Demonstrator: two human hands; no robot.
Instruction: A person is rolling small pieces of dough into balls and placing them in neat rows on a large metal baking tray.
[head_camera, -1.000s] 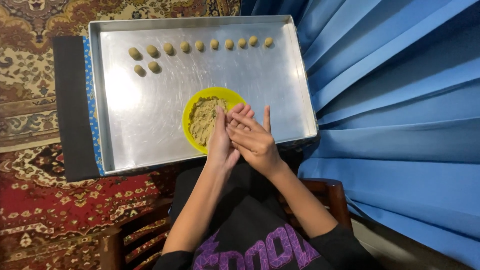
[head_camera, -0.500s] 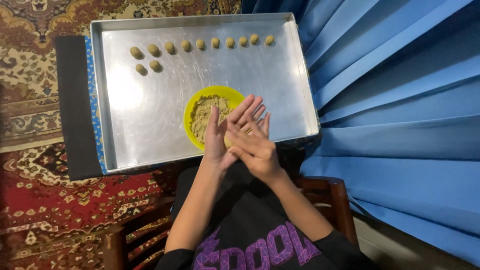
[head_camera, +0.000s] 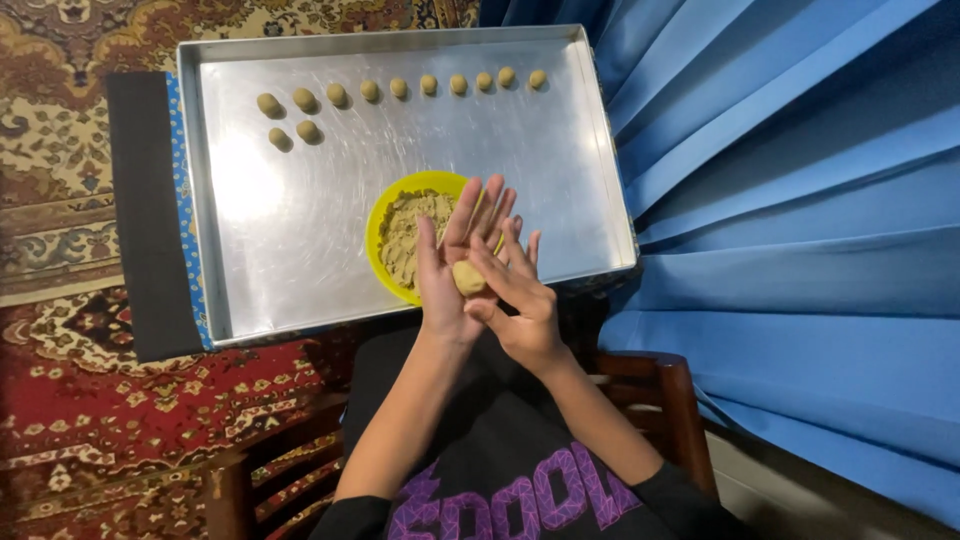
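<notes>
Left hand (head_camera: 452, 262): flat, palm up, fingers spread and straight, a lump of tan dough (head_camera: 468, 277) resting on the palm. Right hand (head_camera: 520, 300): laid across it from the right, fingers loose and apart, fingertips touching the dough; neither hand closes around the lump, which sits between the two palms.

Yellow bowl (head_camera: 385, 215): just behind the hands, partly hidden by them, holding crumbly tan dough mix.

Metal tray (head_camera: 290, 230): large, shiny, rectangular, bearing the bowl at its near edge.

Dough balls (head_camera: 400, 88): a row of ten along the far side, two more (head_camera: 293, 134) below its left end.

Patterned red and beige carpet (head_camera: 90, 400): under the tray.

Blue pleated curtain (head_camera: 800, 200): to the right.

Dark wooden chair (head_camera: 660, 385): beneath the person.
</notes>
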